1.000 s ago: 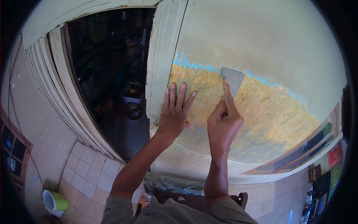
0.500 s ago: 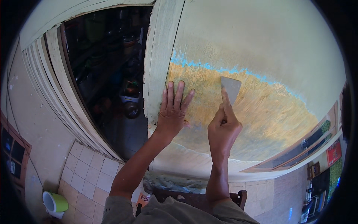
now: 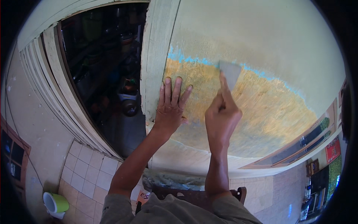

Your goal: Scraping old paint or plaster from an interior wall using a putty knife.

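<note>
1. While a round lime-green bucket (image 3: 61,203) stands on pale floor tiles (image 3: 85,166), your left hand (image 3: 169,112) rests flat, fingers apart and holding nothing, against a scraped ochre wall patch (image 3: 268,112).
2. Your right hand (image 3: 225,112) is clamped around a grey flat-bladed scraper (image 3: 232,74), index finger along its blade.
3. That blade overlaps the ragged bright-blue paint line (image 3: 188,59).

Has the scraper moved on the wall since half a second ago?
Yes, upward: the scraper sat just below the jagged blue paint line then, and its blade's top edge now overlaps that line.
</note>
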A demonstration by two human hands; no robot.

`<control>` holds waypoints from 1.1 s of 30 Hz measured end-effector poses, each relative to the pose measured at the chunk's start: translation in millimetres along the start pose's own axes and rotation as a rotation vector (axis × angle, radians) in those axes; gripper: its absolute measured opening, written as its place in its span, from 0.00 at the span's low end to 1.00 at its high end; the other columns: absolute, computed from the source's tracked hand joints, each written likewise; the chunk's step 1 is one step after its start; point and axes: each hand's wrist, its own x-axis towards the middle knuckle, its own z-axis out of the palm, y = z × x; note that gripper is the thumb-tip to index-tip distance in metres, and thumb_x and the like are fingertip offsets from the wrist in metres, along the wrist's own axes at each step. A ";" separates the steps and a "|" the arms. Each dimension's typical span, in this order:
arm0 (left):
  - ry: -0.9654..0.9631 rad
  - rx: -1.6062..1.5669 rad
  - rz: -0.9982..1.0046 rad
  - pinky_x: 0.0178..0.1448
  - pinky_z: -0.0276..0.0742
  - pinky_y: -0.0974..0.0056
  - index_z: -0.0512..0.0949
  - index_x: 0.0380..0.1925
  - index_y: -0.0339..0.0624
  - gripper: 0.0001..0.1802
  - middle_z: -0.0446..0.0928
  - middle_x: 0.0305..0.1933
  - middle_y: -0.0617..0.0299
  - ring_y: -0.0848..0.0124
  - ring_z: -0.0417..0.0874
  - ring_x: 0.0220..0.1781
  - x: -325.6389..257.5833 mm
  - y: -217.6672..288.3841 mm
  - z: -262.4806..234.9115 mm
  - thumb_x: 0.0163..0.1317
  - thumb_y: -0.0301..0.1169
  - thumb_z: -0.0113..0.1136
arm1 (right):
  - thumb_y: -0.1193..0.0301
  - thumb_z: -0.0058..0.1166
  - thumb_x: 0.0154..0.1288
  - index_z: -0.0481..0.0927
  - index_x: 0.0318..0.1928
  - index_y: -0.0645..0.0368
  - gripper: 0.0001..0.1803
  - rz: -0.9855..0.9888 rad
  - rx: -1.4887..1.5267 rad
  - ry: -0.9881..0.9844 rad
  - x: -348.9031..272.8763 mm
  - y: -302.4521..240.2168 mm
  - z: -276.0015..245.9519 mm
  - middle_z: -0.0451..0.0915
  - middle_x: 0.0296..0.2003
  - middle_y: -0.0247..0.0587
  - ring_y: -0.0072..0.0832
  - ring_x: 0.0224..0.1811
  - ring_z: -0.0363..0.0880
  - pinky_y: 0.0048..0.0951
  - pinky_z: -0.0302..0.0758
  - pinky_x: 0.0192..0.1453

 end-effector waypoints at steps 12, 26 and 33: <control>0.025 -0.019 -0.006 0.85 0.43 0.39 0.45 0.82 0.57 0.79 0.38 0.85 0.45 0.36 0.39 0.85 -0.9 -1.9 2.2 0.30 0.57 0.83 | 0.86 0.51 0.64 0.81 0.66 0.55 0.30 -0.023 -0.024 0.005 0.6 -0.3 3.6 0.61 0.15 0.46 0.17 0.16 0.58 0.27 0.62 0.22; 0.017 -0.003 -0.011 0.85 0.43 0.39 0.43 0.82 0.57 0.79 0.37 0.85 0.45 0.36 0.39 0.85 -1.5 -3.9 1.2 0.30 0.59 0.82 | 0.87 0.50 0.63 0.79 0.67 0.56 0.32 -0.011 0.004 -0.024 2.5 -2.1 3.2 0.62 0.15 0.45 0.17 0.17 0.60 0.27 0.63 0.23; 0.008 0.006 -0.003 0.85 0.42 0.38 0.43 0.82 0.57 0.79 0.37 0.85 0.45 0.36 0.39 0.85 0.0 -6.9 8.3 0.31 0.60 0.81 | 0.88 0.50 0.61 0.80 0.67 0.56 0.33 -0.028 -0.028 -0.007 -8.3 6.8 13.6 0.61 0.15 0.45 0.17 0.17 0.61 0.27 0.63 0.23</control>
